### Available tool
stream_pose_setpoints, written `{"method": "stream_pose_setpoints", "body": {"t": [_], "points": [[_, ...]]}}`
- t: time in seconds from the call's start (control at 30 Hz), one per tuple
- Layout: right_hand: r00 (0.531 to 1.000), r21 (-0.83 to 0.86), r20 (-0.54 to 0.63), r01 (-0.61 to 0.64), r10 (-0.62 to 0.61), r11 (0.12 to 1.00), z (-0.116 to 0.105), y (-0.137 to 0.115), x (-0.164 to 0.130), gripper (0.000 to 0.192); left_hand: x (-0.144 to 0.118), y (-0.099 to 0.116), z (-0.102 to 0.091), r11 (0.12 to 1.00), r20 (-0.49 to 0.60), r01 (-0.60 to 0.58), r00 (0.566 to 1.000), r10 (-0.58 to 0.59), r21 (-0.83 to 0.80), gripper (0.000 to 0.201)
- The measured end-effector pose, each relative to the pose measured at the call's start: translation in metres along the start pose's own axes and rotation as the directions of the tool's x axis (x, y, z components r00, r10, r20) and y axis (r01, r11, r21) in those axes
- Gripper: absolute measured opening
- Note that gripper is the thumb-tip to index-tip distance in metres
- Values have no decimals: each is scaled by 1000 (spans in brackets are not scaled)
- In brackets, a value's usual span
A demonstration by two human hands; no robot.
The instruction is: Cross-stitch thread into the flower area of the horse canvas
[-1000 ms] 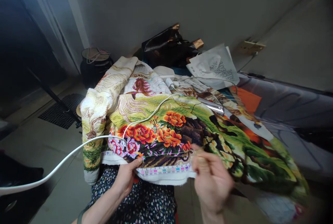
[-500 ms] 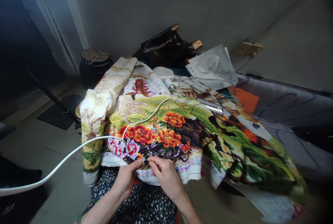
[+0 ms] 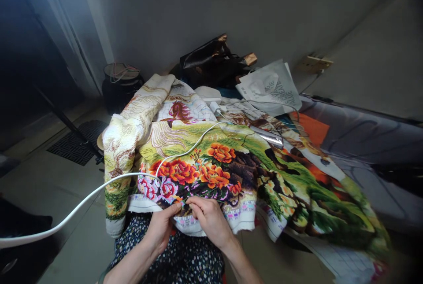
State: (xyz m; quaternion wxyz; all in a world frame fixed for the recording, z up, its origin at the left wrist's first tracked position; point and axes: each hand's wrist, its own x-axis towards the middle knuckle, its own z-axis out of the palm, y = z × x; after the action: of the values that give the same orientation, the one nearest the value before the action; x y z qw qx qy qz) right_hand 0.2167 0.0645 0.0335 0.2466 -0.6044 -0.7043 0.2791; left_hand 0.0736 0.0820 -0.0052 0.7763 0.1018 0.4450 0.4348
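Observation:
A large cross-stitch cloth with orange and pink flowers, green grass and horses lies across my lap. My left hand grips its near white border, thumb on top and the other fingers hidden underneath. Just right of that thumb, my right hand is closed in a pinch close above the stitching. Whatever sits between its fingertips is too small to make out. A white cable-like arm curves in from the left and bends over the flowers near my hands.
One end of the cloth forms a thick roll on the left. Behind it are a white plug, a shiny silver object, a black bag and a printed white paper bag. A wall socket is at right.
My right hand has shifted very slightly up, its fingers still pinched. My left hand and the cloth stay practically where they were.

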Motion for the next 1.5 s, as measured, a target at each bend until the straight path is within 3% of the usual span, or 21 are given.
{"method": "stream_pose_setpoints", "body": {"t": [0.33, 0.6, 1.03, 1.5], "points": [[999, 193, 33, -35, 29, 981, -1, 5, 7, 24, 1, 4, 2, 997, 49, 53, 997, -51, -49, 18], [997, 92, 66, 40, -46, 995, -2, 6, 10, 20, -1, 8, 3, 992, 72, 107, 992, -103, -64, 13], [996, 144, 58, 57, -66, 988, -2, 6, 11, 21, 0, 8, 0, 990, 82, 136, 988, -132, -49, 9], [993, 80, 90, 72, -79, 994, -4, 5, 11, 21, 1, 6, -2, 987, 72, 142, 988, -136, -82, 8]]}}
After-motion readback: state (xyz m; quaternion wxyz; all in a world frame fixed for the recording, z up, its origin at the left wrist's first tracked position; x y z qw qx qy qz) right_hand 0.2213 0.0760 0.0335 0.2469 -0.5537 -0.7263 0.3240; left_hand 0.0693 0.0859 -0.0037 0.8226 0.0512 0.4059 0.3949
